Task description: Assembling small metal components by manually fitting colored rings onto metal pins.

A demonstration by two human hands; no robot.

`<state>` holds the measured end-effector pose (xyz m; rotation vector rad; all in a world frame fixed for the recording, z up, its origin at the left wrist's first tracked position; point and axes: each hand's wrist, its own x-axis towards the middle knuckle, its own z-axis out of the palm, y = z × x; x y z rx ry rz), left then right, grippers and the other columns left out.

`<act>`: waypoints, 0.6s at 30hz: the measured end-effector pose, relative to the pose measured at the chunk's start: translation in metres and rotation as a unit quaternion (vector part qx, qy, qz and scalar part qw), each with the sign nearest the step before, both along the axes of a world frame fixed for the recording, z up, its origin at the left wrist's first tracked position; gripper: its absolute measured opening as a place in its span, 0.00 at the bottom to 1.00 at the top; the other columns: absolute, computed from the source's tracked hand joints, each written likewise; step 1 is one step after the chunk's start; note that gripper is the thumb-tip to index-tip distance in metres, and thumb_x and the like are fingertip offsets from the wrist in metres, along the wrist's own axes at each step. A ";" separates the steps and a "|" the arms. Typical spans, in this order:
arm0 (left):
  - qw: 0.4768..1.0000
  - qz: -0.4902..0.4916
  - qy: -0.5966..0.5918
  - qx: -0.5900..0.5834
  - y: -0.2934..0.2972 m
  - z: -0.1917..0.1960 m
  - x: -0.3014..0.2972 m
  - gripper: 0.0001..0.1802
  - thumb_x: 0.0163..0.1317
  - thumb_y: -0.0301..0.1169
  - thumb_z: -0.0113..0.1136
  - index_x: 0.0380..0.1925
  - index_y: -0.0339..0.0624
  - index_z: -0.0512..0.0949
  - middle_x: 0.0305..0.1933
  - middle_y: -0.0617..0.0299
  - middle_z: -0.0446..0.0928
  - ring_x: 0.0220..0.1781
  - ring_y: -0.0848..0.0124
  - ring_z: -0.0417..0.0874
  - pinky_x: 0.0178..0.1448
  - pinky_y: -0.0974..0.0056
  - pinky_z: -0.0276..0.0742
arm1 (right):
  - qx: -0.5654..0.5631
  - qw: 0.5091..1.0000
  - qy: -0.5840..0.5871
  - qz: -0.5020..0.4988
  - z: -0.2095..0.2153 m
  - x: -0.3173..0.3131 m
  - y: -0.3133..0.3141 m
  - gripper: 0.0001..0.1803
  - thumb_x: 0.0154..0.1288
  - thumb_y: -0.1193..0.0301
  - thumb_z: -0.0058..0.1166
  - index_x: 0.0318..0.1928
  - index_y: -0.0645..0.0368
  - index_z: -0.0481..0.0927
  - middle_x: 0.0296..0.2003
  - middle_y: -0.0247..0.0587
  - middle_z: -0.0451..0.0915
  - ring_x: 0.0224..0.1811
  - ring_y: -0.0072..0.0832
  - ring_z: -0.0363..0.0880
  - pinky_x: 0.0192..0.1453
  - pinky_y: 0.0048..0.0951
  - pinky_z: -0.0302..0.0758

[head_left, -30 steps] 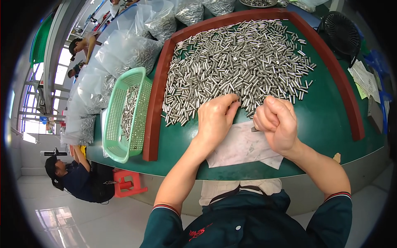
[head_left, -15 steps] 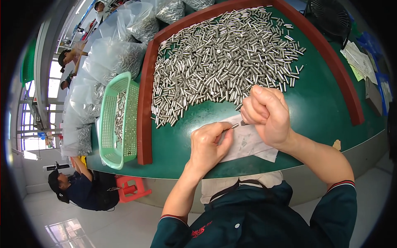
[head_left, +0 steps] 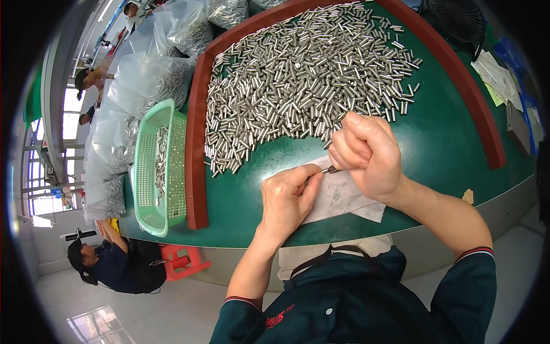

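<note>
The left hand (head_left: 286, 198) and the right hand (head_left: 366, 155) met over a sheet of white paper (head_left: 344, 195) at the near edge of a green table (head_left: 447, 149). The right hand was closed in a fist around a small metal pin (head_left: 331, 169), whose tip showed just below the knuckles. The left fingers were curled narrow and pinched toward that same tip; whether they touched it could not be told.

Just beyond both hands lay a large heap of metal pins (head_left: 303, 86), loose and unsorted, inside a dark red curved rim (head_left: 197, 149). To the left of the left hand, outside the rim, a light green plastic basket (head_left: 172, 172) held only a thin line of pins. Judging from that, the sorting appeared to be at an early stage, with most of the heap left to handle.

Farther left and beyond the basket, clear plastic bags (head_left: 143, 80) bulged with more pins. Well to the right of the right hand, white and pale green paper slips (head_left: 495, 74) lay on the table's far side, beside a blue object cut off by the frame. A red stool (head_left: 183, 261) stood under the table, to the lower left.
</note>
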<state>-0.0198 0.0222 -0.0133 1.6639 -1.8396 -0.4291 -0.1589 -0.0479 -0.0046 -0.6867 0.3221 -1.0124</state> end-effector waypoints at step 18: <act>0.999 -0.012 0.045 0.008 -0.003 -0.003 0.001 0.02 0.46 0.23 0.59 0.22 0.38 0.76 0.16 0.54 0.72 0.16 0.61 0.73 0.21 0.65 0.67 | -0.034 0.998 0.053 -0.004 0.003 0.001 0.004 0.22 0.62 0.67 0.32 0.10 0.52 0.51 0.06 0.26 0.50 0.10 0.16 0.42 0.16 0.21 0.45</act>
